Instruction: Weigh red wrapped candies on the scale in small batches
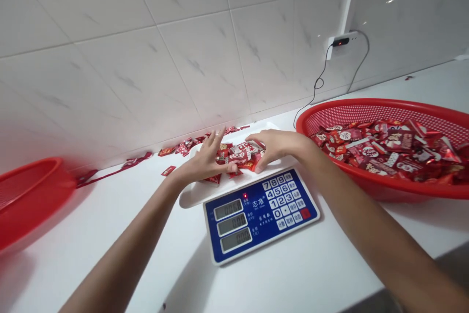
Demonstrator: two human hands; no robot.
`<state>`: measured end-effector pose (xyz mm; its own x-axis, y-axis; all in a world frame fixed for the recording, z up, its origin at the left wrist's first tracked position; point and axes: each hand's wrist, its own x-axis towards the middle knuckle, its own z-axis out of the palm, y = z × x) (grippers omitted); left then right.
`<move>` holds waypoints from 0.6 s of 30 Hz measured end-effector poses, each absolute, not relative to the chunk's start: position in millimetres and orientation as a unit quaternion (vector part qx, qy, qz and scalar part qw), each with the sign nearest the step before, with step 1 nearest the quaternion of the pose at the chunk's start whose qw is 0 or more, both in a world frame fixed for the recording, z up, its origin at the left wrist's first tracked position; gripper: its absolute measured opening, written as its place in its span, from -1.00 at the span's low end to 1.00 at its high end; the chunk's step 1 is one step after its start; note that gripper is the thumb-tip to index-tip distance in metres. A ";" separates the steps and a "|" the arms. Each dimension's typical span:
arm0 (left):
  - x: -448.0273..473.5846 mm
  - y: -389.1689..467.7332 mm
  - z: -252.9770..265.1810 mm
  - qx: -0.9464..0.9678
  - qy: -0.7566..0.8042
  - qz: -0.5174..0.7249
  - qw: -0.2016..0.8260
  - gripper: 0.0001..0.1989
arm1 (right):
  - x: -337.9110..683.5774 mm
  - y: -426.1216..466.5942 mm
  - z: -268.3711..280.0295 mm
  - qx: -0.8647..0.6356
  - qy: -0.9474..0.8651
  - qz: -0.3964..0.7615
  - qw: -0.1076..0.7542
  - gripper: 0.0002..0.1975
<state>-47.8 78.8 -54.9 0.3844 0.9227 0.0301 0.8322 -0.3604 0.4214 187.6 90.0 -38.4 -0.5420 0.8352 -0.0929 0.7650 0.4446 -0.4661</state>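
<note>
Candies (240,154) lie heaped on the white tray (190,196) of the scale (256,213). The left hand (205,161) rests on the pile's left side, fingers spread and loosely curled. The right hand (276,147) cups the pile's right side, fingertips down on the wrappers. A red basket (377,110) of candies stands just right.

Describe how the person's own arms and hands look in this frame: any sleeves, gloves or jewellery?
Both arms are bare along their whole visible length, with no sleeves in view. The left hand and right hand wear no gloves, and no rings, watch or bracelets are visible. Nails look short and unpainted.
</note>
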 end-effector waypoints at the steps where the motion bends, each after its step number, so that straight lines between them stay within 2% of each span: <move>1: -47.5 81.2 -57.8 0.819 0.528 0.133 0.182 0.09 | 188.2 91.8 -39.5 -0.471 -0.846 0.238 0.077 -0.06; 4: -42.3 80.7 -61.2 0.829 0.501 0.137 0.208 -0.03 | 188.1 95.4 -42.5 -0.463 -0.850 0.235 0.088 -0.13; 10: -23.3 68.3 -62.1 0.834 0.493 0.158 0.187 -0.07 | 171.9 92.5 -48.9 -0.410 -0.867 0.236 0.155 -0.56; 15: -17.5 60.9 -64.9 0.821 0.522 0.172 0.154 -0.27 | 169.0 92.7 -51.6 -0.395 -0.856 0.286 0.171 -0.68; 18: -20.7 60.3 -64.2 0.817 0.536 0.175 0.117 -0.35 | 175.9 95.8 -50.9 -0.414 -0.845 0.294 0.169 -0.60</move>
<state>-20.7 60.3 -64.2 0.3635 0.9179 0.1593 0.8359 -0.3969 0.3792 175.9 95.8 -50.9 -0.6006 0.7984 0.0423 0.5993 0.4846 -0.6372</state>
